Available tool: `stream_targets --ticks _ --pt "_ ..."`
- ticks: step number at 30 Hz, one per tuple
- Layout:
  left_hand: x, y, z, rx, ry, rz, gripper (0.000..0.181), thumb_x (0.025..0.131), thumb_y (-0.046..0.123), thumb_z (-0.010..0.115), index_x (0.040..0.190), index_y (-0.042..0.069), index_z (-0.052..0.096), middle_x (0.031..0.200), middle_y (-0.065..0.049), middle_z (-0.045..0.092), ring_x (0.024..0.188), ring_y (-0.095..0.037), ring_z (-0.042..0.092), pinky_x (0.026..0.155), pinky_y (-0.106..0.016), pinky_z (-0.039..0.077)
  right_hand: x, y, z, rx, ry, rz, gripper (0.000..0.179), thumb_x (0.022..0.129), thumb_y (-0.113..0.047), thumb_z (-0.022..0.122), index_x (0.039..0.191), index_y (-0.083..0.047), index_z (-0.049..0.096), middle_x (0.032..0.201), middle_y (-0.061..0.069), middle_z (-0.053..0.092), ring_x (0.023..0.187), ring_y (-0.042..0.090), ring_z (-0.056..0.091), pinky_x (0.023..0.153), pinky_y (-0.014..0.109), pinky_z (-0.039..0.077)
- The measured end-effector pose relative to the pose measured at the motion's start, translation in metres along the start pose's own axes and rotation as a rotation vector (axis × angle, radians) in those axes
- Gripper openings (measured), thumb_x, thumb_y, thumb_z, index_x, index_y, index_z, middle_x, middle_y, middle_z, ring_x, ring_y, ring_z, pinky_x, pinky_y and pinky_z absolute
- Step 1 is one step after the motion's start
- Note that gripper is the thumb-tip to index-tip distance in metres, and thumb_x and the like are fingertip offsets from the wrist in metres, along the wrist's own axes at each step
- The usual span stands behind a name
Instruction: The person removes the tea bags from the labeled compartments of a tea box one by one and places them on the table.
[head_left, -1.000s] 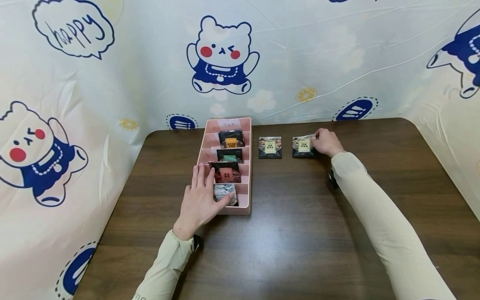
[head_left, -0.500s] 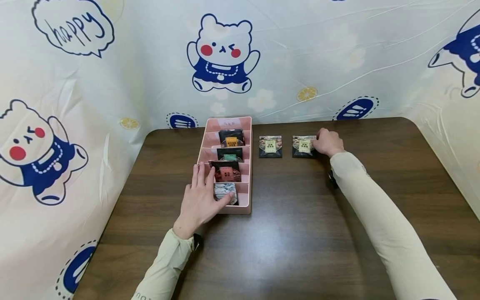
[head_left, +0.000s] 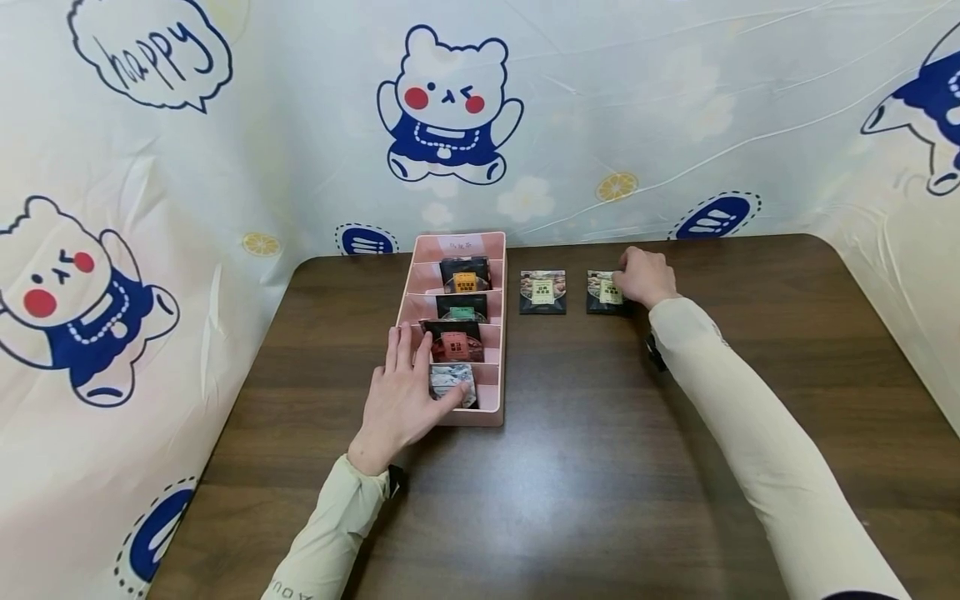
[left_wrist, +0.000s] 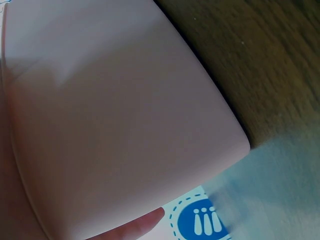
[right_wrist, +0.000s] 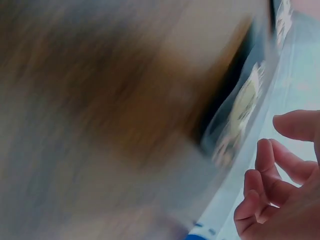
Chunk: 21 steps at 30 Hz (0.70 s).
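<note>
My left hand (head_left: 402, 407) rests with spread fingers over the left rim and near end of a pink divided box (head_left: 491, 417). In the left wrist view the box's outer wall (left_wrist: 125, 110) fills much of the frame, a fingertip (left_wrist: 150, 220) showing past its edge. My right hand (head_left: 647, 277) hovers beside a dark sachet with a pale yellow label (head_left: 602, 292), overlapping its right side in the head view. The right wrist view shows a gap between thumb and fingers, with that sachet (right_wrist: 240, 110) lying apart from them. A matching sachet (head_left: 543, 292) lies to its left.
Several packets stand in the box's compartments: one orange-labelled (head_left: 465, 277), one green-labelled (head_left: 461, 310), one red-labelled (head_left: 456, 343), and a silvery one (head_left: 450, 377) nearest. The box sits on a brown wooden table (head_left: 585, 467). A printed curtain (head_left: 600, 100) hangs behind.
My right hand has let go of the right sachet and shifted slightly left over it. Both sachets stay on the table, and my left hand keeps its place on the box.
</note>
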<state>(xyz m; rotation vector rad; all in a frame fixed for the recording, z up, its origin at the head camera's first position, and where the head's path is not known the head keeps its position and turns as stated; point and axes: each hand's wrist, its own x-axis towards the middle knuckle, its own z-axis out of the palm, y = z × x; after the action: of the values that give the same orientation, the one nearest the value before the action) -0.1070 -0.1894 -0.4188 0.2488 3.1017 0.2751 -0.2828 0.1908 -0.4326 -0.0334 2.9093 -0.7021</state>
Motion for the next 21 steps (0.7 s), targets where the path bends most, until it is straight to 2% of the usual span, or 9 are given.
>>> stream_targets --ticks 8,15,19,21 --pt "0.0 0.0 0.0 -0.001 0.002 -0.005 0.1 0.081 0.081 0.038 0.151 0.009 0.029 0.163 -0.018 0.007 0.151 -0.036 0.003 0.102 -0.065 0.038 0.003 -0.046 0.01 0.051 0.024 -0.097 0.037 0.097 -0.023 0.046 0.126 -0.002 0.055 0.119 0.02 0.061 0.111 0.041 0.051 0.09 0.055 0.044" --pt "0.0 0.0 0.001 -0.001 0.017 -0.005 0.1 0.081 0.081 0.038 0.151 0.009 0.03 0.162 -0.018 0.008 0.151 -0.036 0.003 0.101 -0.064 0.039 0.006 -0.096 0.024 0.159 0.102 -0.25 0.028 0.096 -0.021 0.051 0.115 -0.004 0.062 0.102 0.011 0.066 0.09 0.027 0.061 0.083 0.044 0.05" --pt "0.0 0.0 0.001 -0.002 0.021 -0.002 0.1 0.081 0.081 0.039 0.15 0.009 0.031 0.162 -0.018 0.008 0.151 -0.036 0.004 0.101 -0.064 0.039 0.005 -0.122 0.032 0.227 0.128 -0.376 0.026 0.095 -0.018 0.054 0.112 -0.003 0.065 0.103 0.011 0.067 0.096 0.025 0.059 0.093 0.04 0.046" --pt "0.0 0.0 0.001 0.0 0.02 -0.003 0.1 0.081 0.081 0.039 0.15 0.009 0.031 0.162 -0.018 0.008 0.151 -0.036 0.003 0.101 -0.064 0.039 0.004 -0.133 0.036 0.227 0.137 -0.424 0.024 0.095 -0.018 0.055 0.111 -0.004 0.065 0.105 0.01 0.067 0.101 0.025 0.057 0.098 0.039 0.042"
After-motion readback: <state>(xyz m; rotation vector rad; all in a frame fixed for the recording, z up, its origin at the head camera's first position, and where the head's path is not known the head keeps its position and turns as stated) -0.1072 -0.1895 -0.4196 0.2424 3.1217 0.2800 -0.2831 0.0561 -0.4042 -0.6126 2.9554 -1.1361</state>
